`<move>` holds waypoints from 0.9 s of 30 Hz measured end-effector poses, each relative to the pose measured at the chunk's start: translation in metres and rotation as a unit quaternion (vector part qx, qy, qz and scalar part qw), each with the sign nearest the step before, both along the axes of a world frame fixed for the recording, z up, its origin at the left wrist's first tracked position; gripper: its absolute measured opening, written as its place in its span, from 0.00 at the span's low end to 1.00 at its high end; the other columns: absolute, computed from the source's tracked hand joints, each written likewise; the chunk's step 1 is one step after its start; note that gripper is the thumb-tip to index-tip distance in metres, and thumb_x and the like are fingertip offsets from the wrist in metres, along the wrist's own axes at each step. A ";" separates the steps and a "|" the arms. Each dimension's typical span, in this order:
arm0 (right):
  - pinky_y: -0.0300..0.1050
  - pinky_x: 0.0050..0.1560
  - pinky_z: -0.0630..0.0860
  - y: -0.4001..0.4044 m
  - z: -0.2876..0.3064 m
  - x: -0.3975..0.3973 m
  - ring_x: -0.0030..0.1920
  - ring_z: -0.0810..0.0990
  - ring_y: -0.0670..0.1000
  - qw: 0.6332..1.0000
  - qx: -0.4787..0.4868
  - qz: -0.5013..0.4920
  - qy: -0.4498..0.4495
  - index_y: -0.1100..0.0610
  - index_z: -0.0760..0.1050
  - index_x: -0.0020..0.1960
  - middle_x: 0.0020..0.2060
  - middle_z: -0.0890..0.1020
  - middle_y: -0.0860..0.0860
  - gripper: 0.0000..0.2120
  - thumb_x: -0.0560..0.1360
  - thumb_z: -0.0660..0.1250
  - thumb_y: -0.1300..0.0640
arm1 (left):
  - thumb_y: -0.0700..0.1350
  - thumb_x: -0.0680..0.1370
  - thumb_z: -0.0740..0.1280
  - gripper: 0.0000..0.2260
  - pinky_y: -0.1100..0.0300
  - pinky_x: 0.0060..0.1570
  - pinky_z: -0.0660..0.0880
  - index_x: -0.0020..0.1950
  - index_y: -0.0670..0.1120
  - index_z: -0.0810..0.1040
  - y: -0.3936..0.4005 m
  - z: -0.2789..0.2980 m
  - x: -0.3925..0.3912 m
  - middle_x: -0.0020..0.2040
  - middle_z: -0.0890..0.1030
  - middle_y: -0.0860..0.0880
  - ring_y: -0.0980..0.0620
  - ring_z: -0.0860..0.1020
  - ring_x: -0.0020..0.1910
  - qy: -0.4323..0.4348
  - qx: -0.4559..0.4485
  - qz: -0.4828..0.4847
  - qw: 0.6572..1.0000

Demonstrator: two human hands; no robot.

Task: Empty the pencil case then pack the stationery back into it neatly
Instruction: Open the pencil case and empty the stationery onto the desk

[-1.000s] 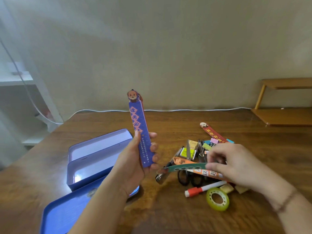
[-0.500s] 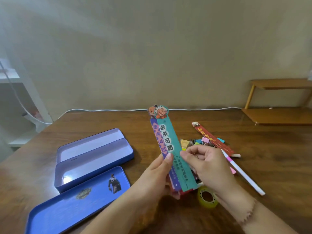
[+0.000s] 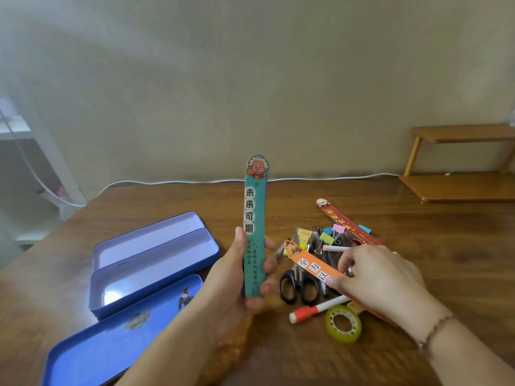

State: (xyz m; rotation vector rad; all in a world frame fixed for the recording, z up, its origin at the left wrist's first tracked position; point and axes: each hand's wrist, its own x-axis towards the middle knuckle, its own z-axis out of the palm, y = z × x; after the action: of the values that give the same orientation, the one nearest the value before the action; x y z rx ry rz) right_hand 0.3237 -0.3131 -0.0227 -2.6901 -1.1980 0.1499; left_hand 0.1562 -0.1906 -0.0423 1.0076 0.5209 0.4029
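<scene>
Far left on the wooden table (image 3: 418, 224), the open blue pencil case (image 3: 156, 263) sits empty, its lid (image 3: 117, 341) lying nearer. Centre stage, the left hand (image 3: 237, 285) grips a teal bookmark (image 3: 255, 227) upright, fingers curled round its lower half. Right of it, the right hand (image 3: 381, 282) pinches an orange bookmark (image 3: 309, 264) over the stationery pile: black scissors (image 3: 299, 285), a red-capped marker (image 3: 315, 310), a tape roll (image 3: 343, 324), and a red bookmark (image 3: 348, 225) farther back.

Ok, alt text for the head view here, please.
A left hand holds a teal bookmark upright while the right hand pinches an orange bookmark over a stationery pile on a wooden table. The open blue tin pencil case lies to the left.
</scene>
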 end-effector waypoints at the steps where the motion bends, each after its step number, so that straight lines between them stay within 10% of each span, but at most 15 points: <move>1: 0.39 0.29 0.63 0.001 0.000 0.000 0.41 0.73 0.45 1.000 -0.001 0.002 -0.003 0.43 0.78 0.49 0.41 0.79 0.41 0.15 0.70 0.68 0.35 | 0.67 0.78 0.52 0.27 0.66 0.20 0.61 0.53 0.46 0.76 0.001 -0.001 0.000 0.36 0.73 0.48 0.54 0.68 0.28 -0.007 -0.004 0.000 1.000; 7: 0.45 0.36 0.77 -0.004 0.002 0.027 0.36 0.80 0.46 0.981 0.097 0.009 0.165 0.50 0.81 0.37 0.33 0.83 0.47 0.09 0.72 0.72 0.47 | 0.64 0.79 0.52 0.25 0.62 0.21 0.67 0.52 0.45 0.76 -0.001 -0.006 0.004 0.37 0.75 0.45 0.50 0.73 0.30 -0.013 0.024 0.014 1.000; 11: 0.40 0.29 0.73 -0.015 0.019 0.020 0.27 0.76 0.48 0.817 0.327 0.050 0.472 0.57 0.81 0.41 0.26 0.79 0.52 0.07 0.76 0.68 0.56 | 0.64 0.77 0.53 0.26 0.57 0.26 0.77 0.57 0.44 0.76 -0.012 -0.011 0.009 0.39 0.78 0.42 0.46 0.79 0.35 0.001 0.077 -0.040 0.996; 14: 0.40 0.28 0.71 -0.004 0.008 -0.002 0.28 0.74 0.51 0.773 0.373 0.106 0.502 0.57 0.80 0.43 0.28 0.81 0.55 0.06 0.76 0.66 0.58 | 0.65 0.74 0.56 0.26 0.50 0.35 0.81 0.60 0.48 0.76 -0.020 -0.019 0.014 0.44 0.83 0.40 0.42 0.83 0.43 0.017 0.094 -0.092 0.991; 22: 0.38 0.26 0.71 0.006 -0.009 -0.016 0.24 0.76 0.44 0.895 0.385 0.124 0.187 0.51 0.78 0.37 0.25 0.80 0.46 0.09 0.71 0.73 0.47 | 0.62 0.76 0.55 0.25 0.64 0.19 0.71 0.52 0.40 0.75 -0.021 -0.024 0.028 0.25 0.73 0.44 0.51 0.71 0.18 0.029 0.033 -0.092 0.995; 27: 0.39 0.27 0.68 -0.006 -0.001 0.041 0.35 0.78 0.49 0.960 0.272 -0.064 0.035 0.50 0.81 0.47 0.39 0.83 0.47 0.14 0.74 0.66 0.40 | 0.67 0.69 0.69 0.32 0.59 0.24 0.74 0.59 0.42 0.75 -0.003 -0.029 0.020 0.39 0.75 0.44 0.49 0.77 0.29 -0.011 -0.025 -0.121 0.992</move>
State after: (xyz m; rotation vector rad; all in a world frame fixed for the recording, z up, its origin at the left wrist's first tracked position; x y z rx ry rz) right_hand 0.3649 -0.3192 -0.0239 -2.2444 -0.8801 -0.0933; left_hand 0.1765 -0.1934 -0.0710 1.0026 0.3808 0.1842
